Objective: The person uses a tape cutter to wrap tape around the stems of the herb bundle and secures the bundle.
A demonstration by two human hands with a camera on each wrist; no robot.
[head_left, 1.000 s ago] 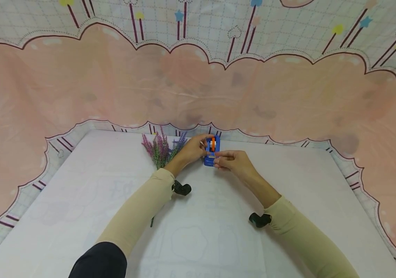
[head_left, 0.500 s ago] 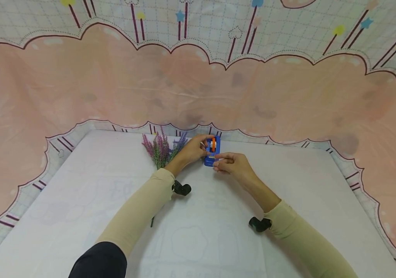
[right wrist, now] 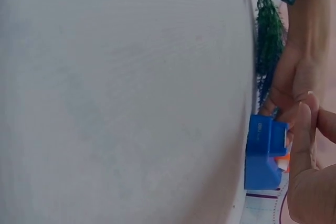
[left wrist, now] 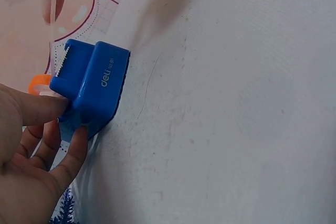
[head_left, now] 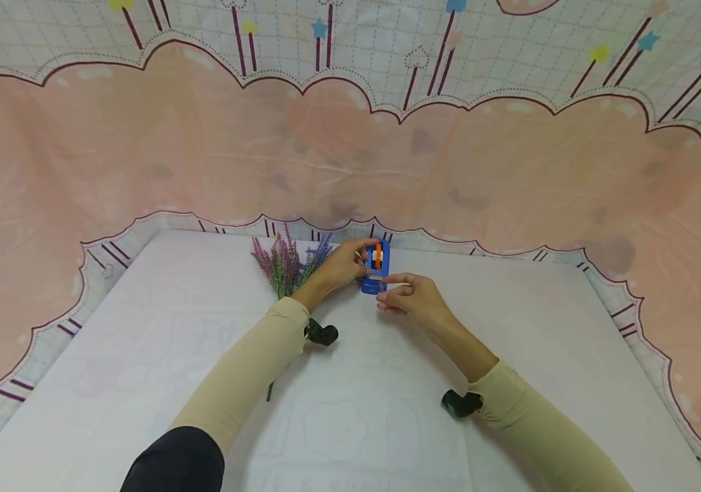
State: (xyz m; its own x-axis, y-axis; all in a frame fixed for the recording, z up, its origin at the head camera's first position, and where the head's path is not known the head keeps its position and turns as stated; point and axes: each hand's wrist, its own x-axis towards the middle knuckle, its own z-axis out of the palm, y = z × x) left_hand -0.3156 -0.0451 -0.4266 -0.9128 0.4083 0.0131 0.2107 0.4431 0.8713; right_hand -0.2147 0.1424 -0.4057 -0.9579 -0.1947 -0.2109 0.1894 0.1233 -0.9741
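A blue tape dispenser (head_left: 375, 277) with an orange-hubbed roll stands near the far edge of the table. My left hand (head_left: 343, 265) grips its side, thumb and fingers on the blue body (left wrist: 100, 82) in the left wrist view. A clear strip of tape (left wrist: 53, 17) runs from the dispenser's toothed edge up to the fingertips of my right hand (head_left: 415, 295), which pinch its end. In the right wrist view, the right thumb and fingers (right wrist: 302, 135) meet close beside the dispenser's cutting end.
Artificial lavender sprigs (head_left: 285, 266), pink and purple on green stems, lie left of the dispenser, partly behind the left forearm. A white cover spreads over the table (head_left: 387, 410). A patterned pink curtain (head_left: 350, 157) hangs behind its far edge.
My right hand has shifted slightly down and away from the dispenser's front. The left hand and the dispenser stay in place.
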